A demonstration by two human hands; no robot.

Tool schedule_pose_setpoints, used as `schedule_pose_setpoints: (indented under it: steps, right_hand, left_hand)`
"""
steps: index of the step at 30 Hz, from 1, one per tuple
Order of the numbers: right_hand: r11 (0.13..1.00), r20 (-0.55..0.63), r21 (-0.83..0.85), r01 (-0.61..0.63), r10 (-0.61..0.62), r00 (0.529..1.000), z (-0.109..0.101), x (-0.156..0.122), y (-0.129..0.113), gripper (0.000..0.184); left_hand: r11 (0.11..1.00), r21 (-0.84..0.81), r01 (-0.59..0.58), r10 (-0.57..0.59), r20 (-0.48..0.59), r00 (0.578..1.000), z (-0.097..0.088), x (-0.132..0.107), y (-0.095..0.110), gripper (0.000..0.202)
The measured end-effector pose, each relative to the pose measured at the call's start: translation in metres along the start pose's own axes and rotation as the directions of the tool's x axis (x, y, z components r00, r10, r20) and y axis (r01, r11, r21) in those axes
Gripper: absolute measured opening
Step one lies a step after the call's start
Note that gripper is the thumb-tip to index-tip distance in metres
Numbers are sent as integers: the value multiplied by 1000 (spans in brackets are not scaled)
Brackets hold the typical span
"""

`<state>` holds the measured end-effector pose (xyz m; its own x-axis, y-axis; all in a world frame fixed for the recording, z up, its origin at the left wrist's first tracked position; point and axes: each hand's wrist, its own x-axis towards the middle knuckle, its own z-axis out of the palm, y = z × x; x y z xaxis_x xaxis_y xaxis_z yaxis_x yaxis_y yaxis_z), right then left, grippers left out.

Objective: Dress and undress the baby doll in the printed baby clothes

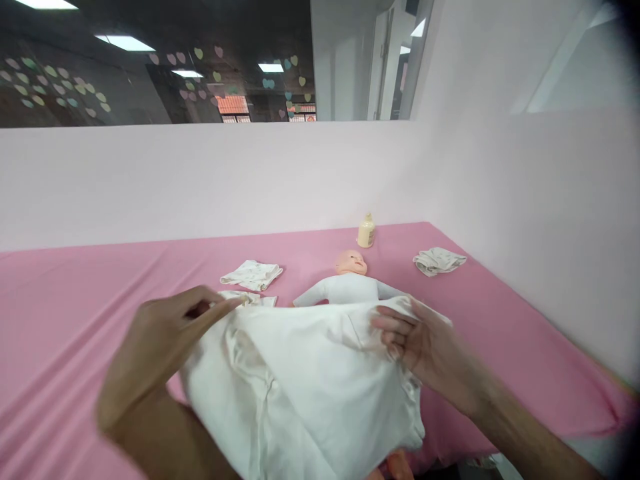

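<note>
A white baby garment [320, 367] hangs stretched between my two hands, its seams and a gathered edge facing me. My left hand [160, 347] pinches its upper left corner between thumb and forefinger. At the upper right edge, my right hand [423, 340] is closed on the fabric, fingers curled and slightly blurred. Behind the cloth a baby doll [351, 263] lies on its back in a white long-sleeved top [350, 288]. The garment hides most of the doll's body; a bit of its legs [399, 465] shows below the hem.
A pink sheet [100, 300] covers the bed. Folded patterned cloths lie to the left [253, 275] and right [439, 261] of the doll. A cream pump bottle [367, 232] stands near the back wall [200, 180]. Another white wall [540, 233] borders the right side.
</note>
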<state>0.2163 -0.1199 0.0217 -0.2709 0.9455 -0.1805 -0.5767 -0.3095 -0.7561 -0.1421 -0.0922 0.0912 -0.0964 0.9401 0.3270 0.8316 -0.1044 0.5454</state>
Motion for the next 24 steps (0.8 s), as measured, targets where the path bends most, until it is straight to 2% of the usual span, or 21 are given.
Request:
schedule_pose_setpoints:
  steps: [2, 4, 6, 8, 10, 12, 14, 16, 18, 19, 21, 24]
  right_hand:
    - [999, -70, 39, -24, 27, 997, -7, 34, 9, 37]
    - [995, -108, 92, -29, 39, 993, -17, 65, 17, 35]
    - [992, -125, 126, -19, 35, 992, -25, 87, 22, 34]
    - [994, -131, 107, -15, 29, 991, -31, 98, 25, 33]
    - [999, -115, 23, -39, 41, 993, -34, 96, 23, 31]
    - [992, -57, -110, -59, 53, 997, -39, 86, 15, 31]
    - [967, -17, -254, -16, 12, 1000, -50, 74, 5, 33]
    - [923, -85, -379, 60, -99, 991, -69, 69, -5, 32]
    - [895, -251, -442, 57, -184, 950, -94, 74, -9, 25]
    - [904, -337, -427, 20, -179, 924, -107, 80, -8, 22]
    - [960, -479, -261, -100, -39, 877, -131, 94, 0, 15]
    - [972, -502, -155, -175, 75, 861, -152, 118, 18, 15]
  left_hand:
    - [996, 80, -42, 33, 109, 994, 42, 38, 1, 44]
    - [972, 176, -158, 122, 199, 972, 88, 68, -4, 41]
    - [943, 276, -187, 116, 254, 960, 129, 85, -15, 37]
    - [908, 392, -148, 42, 265, 963, 158, 89, -26, 33]
    - [874, 465, -143, 10, 277, 961, 174, 82, -32, 34]
    - [856, 480, -189, 64, 264, 962, 184, 70, -30, 35]
    - [892, 374, -253, 174, 233, 957, 193, 59, -19, 33]
    - [954, 123, -272, 242, 217, 946, 206, 52, -4, 33]
    - [975, -133, -179, 207, 241, 948, 222, 48, 10, 36]
    - [972, -208, -109, 163, 264, 950, 229, 46, 15, 38]
    - [970, -243, 18, 57, 297, 953, 243, 43, 22, 42]
    - [971, -189, 146, -75, 338, 938, 254, 37, 24, 49]
